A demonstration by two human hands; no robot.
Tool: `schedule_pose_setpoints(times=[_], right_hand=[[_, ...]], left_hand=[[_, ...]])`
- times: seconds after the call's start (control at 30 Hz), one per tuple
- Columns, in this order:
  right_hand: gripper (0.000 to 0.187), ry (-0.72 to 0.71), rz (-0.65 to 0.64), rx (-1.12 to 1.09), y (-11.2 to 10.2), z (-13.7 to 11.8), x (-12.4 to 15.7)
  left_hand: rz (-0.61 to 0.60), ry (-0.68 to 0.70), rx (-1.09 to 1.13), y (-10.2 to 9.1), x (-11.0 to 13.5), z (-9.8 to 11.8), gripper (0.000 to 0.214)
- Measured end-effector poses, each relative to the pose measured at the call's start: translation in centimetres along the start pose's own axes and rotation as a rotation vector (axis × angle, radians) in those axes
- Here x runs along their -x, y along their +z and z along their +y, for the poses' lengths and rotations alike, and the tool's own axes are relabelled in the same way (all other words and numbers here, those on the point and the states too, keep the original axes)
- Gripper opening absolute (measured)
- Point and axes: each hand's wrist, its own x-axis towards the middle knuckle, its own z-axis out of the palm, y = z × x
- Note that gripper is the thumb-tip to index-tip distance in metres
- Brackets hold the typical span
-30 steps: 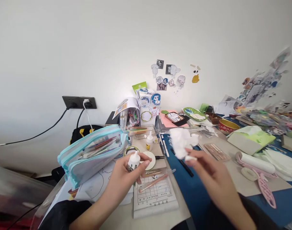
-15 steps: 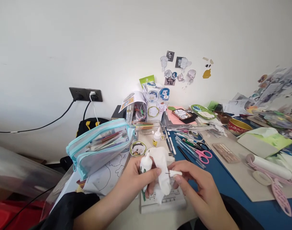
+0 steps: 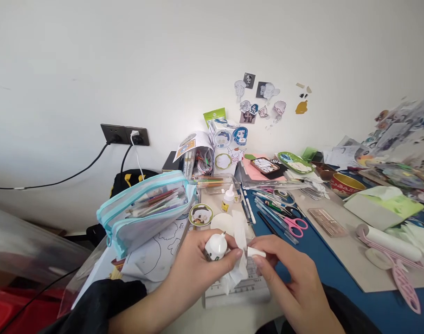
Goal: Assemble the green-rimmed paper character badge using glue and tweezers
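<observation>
My left hand [image 3: 198, 266] is closed around a small white glue bottle [image 3: 215, 246], its nozzle tilted toward my right hand. My right hand [image 3: 288, 278] pinches the bottle's small white cap [image 3: 256, 253] between thumb and forefinger, a finger's width from the nozzle. A crumpled white tissue [image 3: 239, 253] hangs between the two hands, pressed against the bottle. Under the hands lies a printed grid sheet [image 3: 240, 290]. A second small glue bottle [image 3: 228, 198] stands upright behind them.
A clear blue-trimmed pencil pouch [image 3: 145, 208] lies to the left on line-drawing paper. Pens and pink scissors [image 3: 295, 225] lie on the blue mat to the right. Farther right are a green tissue pack [image 3: 382, 206], a pink lint roller [image 3: 389, 243] and a gold tin bowl [image 3: 344, 184].
My right hand brought the tissue and cap from up right down to the bottle. The bottle has since tipped so its nozzle points toward the cap.
</observation>
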Motion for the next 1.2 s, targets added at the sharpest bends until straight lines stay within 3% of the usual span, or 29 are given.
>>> schedule_pose_setpoints(times=[0.2,0.4,0.53,0.73,1.0,1.2], right_hand=[[0.010,-0.050,-0.005,0.075,-0.1,-0.3,0.0],[0.019,0.122,-0.035,-0.033,-0.7,-0.7,0.3],[0.024,0.196,-0.055,-0.101,-1.2,-0.7,0.7],[0.027,0.250,-0.072,-0.135,-1.2,-0.4,0.9],[0.019,0.196,-0.049,-0.110,-0.7,-0.8,0.8],[0.011,0.081,-0.002,0.006,-0.3,-0.8,0.7]], left_hand=[[0.100,0.250,-0.210,0.2,0.4,0.2,0.008],[0.115,0.341,-0.269,0.1,0.7,-0.3,0.008],[0.150,0.282,-0.235,0.1,0.3,-0.1,0.010],[0.047,0.155,-0.119,0.2,0.2,0.3,0.019],[-0.085,-0.006,0.097,0.5,0.3,-0.3,0.006],[-0.105,-0.144,0.253,0.6,0.3,-0.2,0.015]])
